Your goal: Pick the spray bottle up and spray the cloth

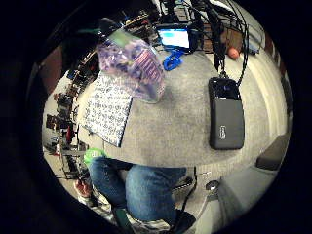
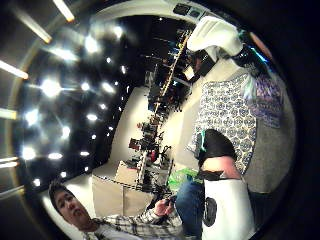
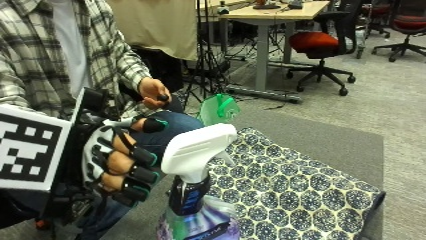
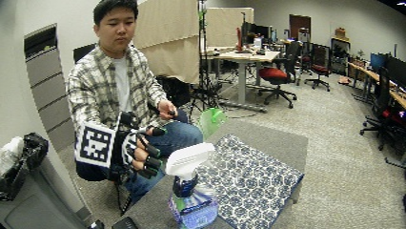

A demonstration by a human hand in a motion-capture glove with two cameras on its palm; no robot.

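Seated at a low grey table (image 3: 319,135), a person in a plaid shirt, gloved right hand (image 3: 126,160) raised just beside the white trigger head of the spray bottle (image 3: 196,200). Fingers of that hand curled in toward the palm, knuckles toward the bottle head, nothing visibly held between them; whether they touch the head cannot be told from the outside views. Standing upright on the table's near edge, the bottle: white sprayer on top, dark neck, clear body with purple liquid and a purple and green label. Right beside the bottle and spread flat across the tabletop, the cloth (image 3: 293,190), patterned in dark blue and white rings, one corner draped over the table's far edge. In the little finger side palm view, the same bottle (image 1: 131,63) seen from above on the grey surface with the cloth (image 1: 107,107) just next to it, and well apart from both a dark rectangular device (image 1: 226,114) with a cable running away. Bare left hand (image 3: 154,94) up near the chest, pinching a small dark object. Behind the table's far corner, a green transparent item (image 3: 218,109), its nature unclear.
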